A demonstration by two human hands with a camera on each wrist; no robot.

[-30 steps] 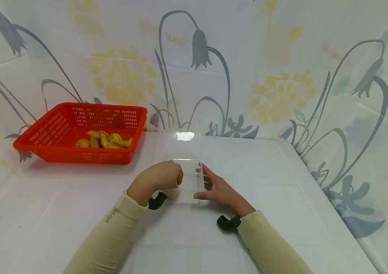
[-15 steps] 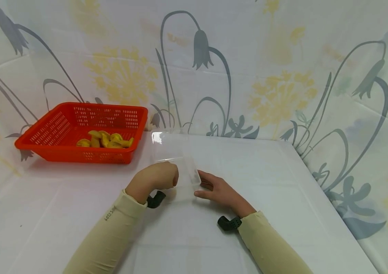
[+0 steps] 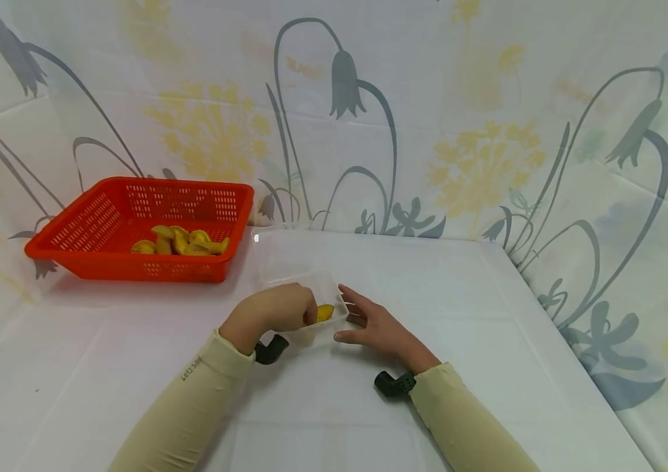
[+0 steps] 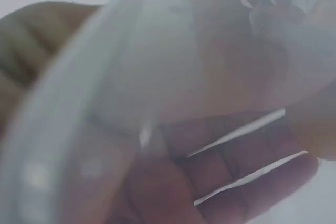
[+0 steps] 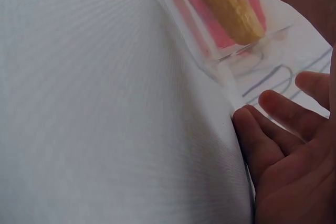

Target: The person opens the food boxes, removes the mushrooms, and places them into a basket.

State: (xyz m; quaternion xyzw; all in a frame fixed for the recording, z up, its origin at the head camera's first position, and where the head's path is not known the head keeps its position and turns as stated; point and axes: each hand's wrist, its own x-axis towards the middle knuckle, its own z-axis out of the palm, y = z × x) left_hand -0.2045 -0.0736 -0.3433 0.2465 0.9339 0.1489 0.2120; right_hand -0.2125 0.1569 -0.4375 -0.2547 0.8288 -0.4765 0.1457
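In the head view a clear plastic box (image 3: 323,284) lies at mid-table, its transparent lid (image 3: 286,252) folded back. My left hand (image 3: 277,307) reaches down into it with curled fingers, gripping a yellow mushroom (image 3: 325,313) whose end shows past the knuckles. The right wrist view shows more of that mushroom (image 5: 231,11), through or over the box wall. My right hand (image 3: 377,328) stands at the box's right side, fingers spread and loosely bent, holding nothing. Blurred clear plastic (image 4: 157,66) covers much of the left wrist view, with fingers (image 4: 220,166) visible behind and below it.
A red perforated basket (image 3: 145,262) stands at the back left, with several yellow-brown mushrooms (image 3: 180,241) inside. A flower-printed cloth (image 3: 428,131) hangs behind the white table (image 3: 457,295). Both wrists carry small black devices (image 3: 394,384).
The box has turned and shifted slightly left, its lid now farther left. The yellow mushroom has come into sight beside my left fingers. My right hand has barely moved.
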